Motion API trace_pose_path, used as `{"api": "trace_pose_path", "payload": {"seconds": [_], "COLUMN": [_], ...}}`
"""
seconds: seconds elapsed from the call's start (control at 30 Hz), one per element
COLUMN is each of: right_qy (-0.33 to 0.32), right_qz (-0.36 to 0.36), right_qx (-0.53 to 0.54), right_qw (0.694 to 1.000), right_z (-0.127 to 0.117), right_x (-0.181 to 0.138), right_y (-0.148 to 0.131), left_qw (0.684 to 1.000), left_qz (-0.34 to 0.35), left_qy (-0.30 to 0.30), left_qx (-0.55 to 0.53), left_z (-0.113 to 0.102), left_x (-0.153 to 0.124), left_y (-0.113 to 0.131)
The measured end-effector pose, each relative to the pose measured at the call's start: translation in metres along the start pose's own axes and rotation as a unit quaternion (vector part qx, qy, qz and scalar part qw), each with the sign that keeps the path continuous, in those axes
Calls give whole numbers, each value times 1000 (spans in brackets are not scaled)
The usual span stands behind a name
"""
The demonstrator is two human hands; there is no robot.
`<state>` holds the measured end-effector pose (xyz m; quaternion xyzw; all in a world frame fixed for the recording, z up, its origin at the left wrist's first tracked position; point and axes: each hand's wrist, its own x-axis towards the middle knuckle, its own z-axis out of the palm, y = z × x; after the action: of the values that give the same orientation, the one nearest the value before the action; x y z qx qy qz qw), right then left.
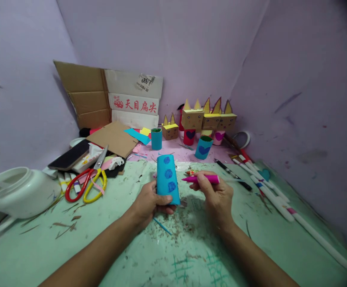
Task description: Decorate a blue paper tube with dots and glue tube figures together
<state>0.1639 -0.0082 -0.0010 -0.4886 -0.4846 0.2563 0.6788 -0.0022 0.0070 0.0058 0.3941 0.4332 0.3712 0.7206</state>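
Note:
My left hand (153, 201) grips the lower end of a blue paper tube (167, 169), thumb across its front. Three dark blue spots run in a column down the tube's face. In my right hand (216, 197) is a magenta marker (201, 179), held like a pen with its tip pointing left at the tube. A small gap separates the tip from the tube. Behind them stand a blue tube with a dark heart (204, 147) and a plain blue tube (156, 138) that looks green inside.
Scissors with red and yellow handles (94, 179) lie left, near a white watering can (20, 191). Several white markers (271, 195) and a black pen (233, 174) lie right. Cardboard heads with pointed ears (193, 118) stand at the back, beside an opened carton (134, 99).

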Motion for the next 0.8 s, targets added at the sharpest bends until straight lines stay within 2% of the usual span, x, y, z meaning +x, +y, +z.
{"api": "trace_pose_path", "payload": {"seconds": [0.13,0.33,0.6,0.8], "right_qy": [-76,-110,-134,-112], "right_qz": [-44,-67,-87,-76], "right_qx": [-24,-40,-53,-66], "right_qw": [996,991,986,989], "right_z": [2,1,2,3], "right_x": [-3,-4,-5,-4], "right_y": [1,3,7,4], "left_qw": [1000,1000,1000,1000], "left_qz": [-3,7,14,17], "left_qy": [7,-2,-4,1], "left_qx": [-2,5,11,6], "left_z": [2,1,2,3], "left_x": [-1,1,0,0], "left_y": [2,1,-1,-1]}}
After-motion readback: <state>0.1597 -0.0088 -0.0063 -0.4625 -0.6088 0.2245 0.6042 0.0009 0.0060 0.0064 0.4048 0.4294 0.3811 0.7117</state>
